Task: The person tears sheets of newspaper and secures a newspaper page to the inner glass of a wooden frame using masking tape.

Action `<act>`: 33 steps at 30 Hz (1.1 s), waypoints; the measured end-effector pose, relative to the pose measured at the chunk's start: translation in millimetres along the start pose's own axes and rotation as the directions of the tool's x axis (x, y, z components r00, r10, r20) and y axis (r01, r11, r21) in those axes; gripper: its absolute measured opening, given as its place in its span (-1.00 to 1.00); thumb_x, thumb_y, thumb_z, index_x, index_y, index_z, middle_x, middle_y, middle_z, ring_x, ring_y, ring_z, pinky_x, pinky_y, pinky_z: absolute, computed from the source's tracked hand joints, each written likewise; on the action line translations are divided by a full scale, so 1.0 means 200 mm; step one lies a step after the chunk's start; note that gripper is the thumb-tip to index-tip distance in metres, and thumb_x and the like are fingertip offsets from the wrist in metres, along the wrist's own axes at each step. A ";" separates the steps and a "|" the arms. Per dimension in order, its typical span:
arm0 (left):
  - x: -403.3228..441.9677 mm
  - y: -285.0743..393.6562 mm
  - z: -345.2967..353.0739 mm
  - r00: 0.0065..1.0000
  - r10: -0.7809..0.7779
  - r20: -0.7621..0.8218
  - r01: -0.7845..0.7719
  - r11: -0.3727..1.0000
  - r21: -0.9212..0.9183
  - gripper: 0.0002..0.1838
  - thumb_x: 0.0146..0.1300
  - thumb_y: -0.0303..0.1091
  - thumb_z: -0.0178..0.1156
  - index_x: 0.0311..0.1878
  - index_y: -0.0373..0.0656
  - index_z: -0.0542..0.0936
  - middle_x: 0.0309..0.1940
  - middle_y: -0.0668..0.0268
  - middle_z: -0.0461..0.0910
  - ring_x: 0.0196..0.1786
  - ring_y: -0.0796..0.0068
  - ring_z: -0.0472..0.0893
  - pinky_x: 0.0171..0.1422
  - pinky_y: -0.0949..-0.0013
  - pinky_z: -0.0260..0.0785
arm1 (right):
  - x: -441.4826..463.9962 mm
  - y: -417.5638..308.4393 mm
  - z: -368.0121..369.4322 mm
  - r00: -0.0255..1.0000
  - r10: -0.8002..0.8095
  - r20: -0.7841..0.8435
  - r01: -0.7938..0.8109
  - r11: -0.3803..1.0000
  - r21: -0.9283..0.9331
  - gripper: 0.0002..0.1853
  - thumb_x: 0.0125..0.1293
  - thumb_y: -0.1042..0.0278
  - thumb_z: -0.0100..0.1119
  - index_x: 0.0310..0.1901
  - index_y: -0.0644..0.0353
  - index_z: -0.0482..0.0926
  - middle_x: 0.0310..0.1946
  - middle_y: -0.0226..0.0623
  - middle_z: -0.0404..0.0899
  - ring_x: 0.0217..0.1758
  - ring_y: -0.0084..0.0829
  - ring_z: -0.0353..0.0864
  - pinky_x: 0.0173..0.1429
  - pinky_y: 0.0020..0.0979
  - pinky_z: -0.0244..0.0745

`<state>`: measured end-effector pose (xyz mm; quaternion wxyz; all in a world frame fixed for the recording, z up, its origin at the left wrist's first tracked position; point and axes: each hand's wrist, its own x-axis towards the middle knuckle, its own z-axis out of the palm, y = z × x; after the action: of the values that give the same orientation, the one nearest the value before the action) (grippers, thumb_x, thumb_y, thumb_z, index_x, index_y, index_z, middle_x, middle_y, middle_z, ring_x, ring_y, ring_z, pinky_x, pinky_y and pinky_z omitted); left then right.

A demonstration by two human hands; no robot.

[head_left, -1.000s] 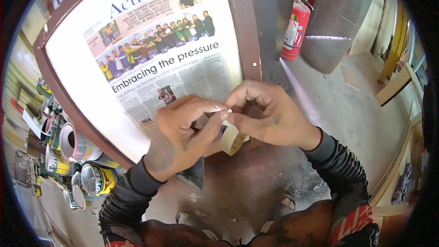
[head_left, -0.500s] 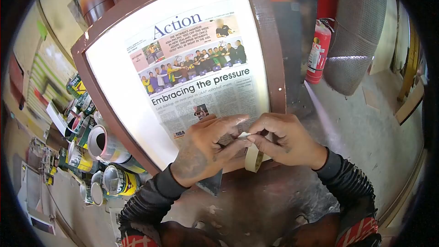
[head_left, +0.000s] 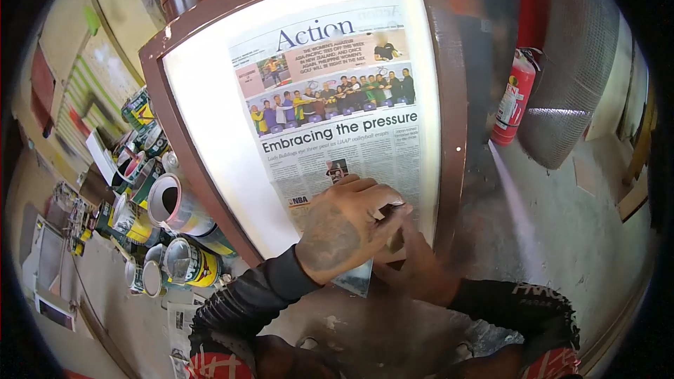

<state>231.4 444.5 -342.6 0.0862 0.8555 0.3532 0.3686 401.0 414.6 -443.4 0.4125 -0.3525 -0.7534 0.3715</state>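
My left hand [head_left: 340, 228] is closed over the lower part of a newspaper page [head_left: 340, 133], thumb and forefinger pinched together. A grey flat blade-like piece [head_left: 356, 279] juts out below its palm; its handle end is hidden. Touching the left fingertips is my right hand [head_left: 421, 267], lower and in shadow, its fingers curled around a roll of tan tape [head_left: 395, 242], which is mostly hidden. Whatever small bit lies between the fingertips is too small to make out. The newspaper lies on a white panel [head_left: 203, 126] inside a brown frame [head_left: 200, 193].
Several open paint cans [head_left: 189, 263] crowd the floor at the left. A red fire extinguisher [head_left: 514, 98] stands at the right beside a curved mesh sheet [head_left: 572, 91]. More newspaper [head_left: 181, 326] lies on the floor at lower left.
Both hands have moved right and down in view, and the right hand has turned and dropped under the left. The tape roll, earlier hanging in plain sight, is now mostly covered. The whole view has shifted.
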 end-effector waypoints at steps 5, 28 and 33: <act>0.02 -0.06 -0.15 0.991 -0.085 -0.102 0.081 0.996 -0.049 -0.94 0.22 -0.49 0.41 -0.25 -0.23 0.74 -0.38 0.23 0.73 -0.32 0.48 0.66 -0.26 0.41 0.49 | 0.02 0.16 0.10 0.988 -0.015 -0.152 0.045 0.979 0.201 -0.08 0.28 0.34 0.38 0.53 0.38 0.00 0.18 0.08 0.48 0.26 -0.03 0.51 0.26 -0.11 0.45; 0.20 -0.69 -0.88 0.516 -0.547 -0.659 0.178 0.821 -0.542 -0.49 0.26 -0.04 0.42 0.08 -0.27 0.68 -0.28 0.39 0.66 -0.42 0.74 0.40 -0.35 0.60 0.28 | 0.91 -0.57 -1.27 0.898 -0.440 0.009 0.116 0.217 -0.969 -0.57 0.35 -0.02 0.30 -0.25 0.29 0.70 -0.51 -0.05 0.59 -0.49 -0.15 0.59 -0.26 -0.13 0.50; 0.38 -0.70 -0.92 0.472 -0.466 -0.748 0.225 0.884 -0.409 -0.50 0.17 -0.12 0.49 0.00 -0.37 0.71 -0.18 0.24 0.73 -0.13 0.47 0.62 0.09 0.40 0.43 | 1.09 -0.63 -1.24 0.889 -0.456 -0.047 0.021 0.142 -0.990 -0.56 0.32 -0.04 0.28 -0.28 0.29 0.71 -0.43 0.03 0.67 -0.36 -0.03 0.70 -0.19 -0.12 0.58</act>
<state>65.0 576.9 -225.2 0.0908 0.4690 0.4674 0.7439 503.1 603.8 -162.3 0.2694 -0.4627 -0.7766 -0.3321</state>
